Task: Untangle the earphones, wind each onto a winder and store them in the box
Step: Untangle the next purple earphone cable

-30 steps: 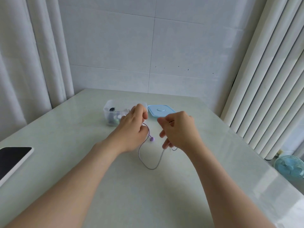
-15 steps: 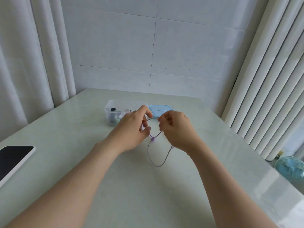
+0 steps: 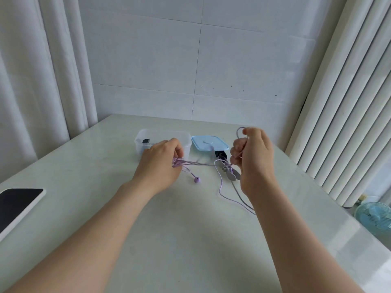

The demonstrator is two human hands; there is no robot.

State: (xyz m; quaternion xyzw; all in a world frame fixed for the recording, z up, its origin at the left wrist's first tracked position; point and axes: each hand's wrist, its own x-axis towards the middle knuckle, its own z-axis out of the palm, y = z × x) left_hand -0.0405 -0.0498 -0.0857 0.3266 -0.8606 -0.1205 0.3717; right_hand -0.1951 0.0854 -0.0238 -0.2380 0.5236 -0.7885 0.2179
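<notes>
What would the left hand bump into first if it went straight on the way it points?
Most likely the clear plastic box, right beyond the left hand; depth is unclear, so it might pass above.

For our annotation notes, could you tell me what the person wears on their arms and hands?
Nothing visible: left forearm and right forearm are bare to the frame's edge, sleeveless. The left hand and right hand show no gloves, rings, watch or bracelet.

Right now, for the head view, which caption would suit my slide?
Left hand and right hand stretch a purple earphone cable over the table, near a clear box and blue lid.
</notes>
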